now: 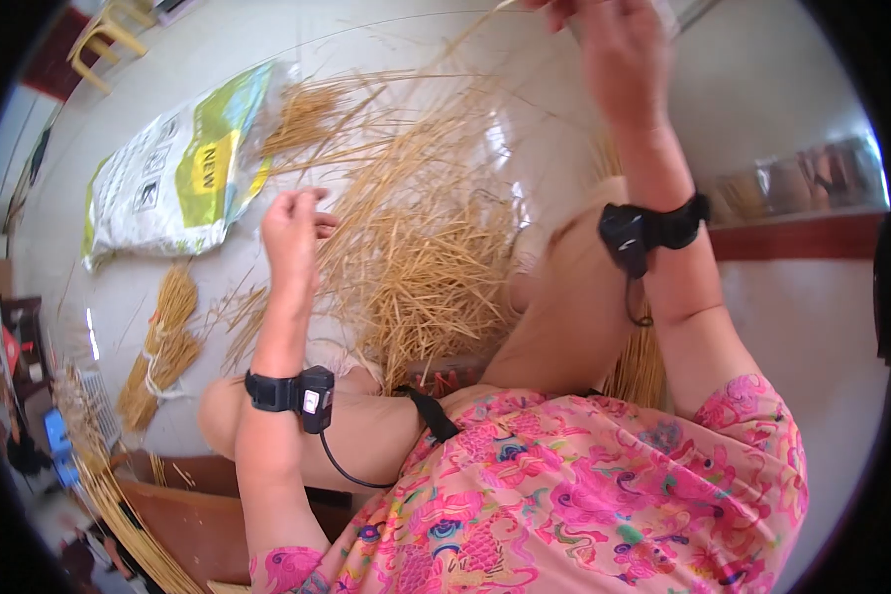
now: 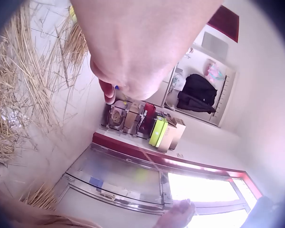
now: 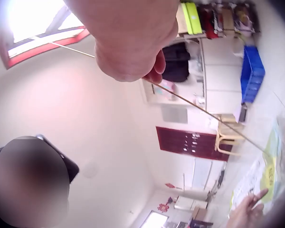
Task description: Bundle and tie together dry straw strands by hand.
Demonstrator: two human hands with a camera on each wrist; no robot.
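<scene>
My right hand is raised at the top of the head view and grips a long, thin straw stalk. In the right wrist view the stalk sticks out on both sides of that hand. My left hand hovers over the floor, left of the straw pile. Its fingers are relaxed and hold nothing visible. The pile of short, cut straw lies between the person's legs, and longer loose stalks fan out beyond it.
A white and green plastic bag lies at the left with a bunch of straw beside its end. Nearer is a straw bundle tied with white string. A yellow stool stands far left. More straw is beside the right leg.
</scene>
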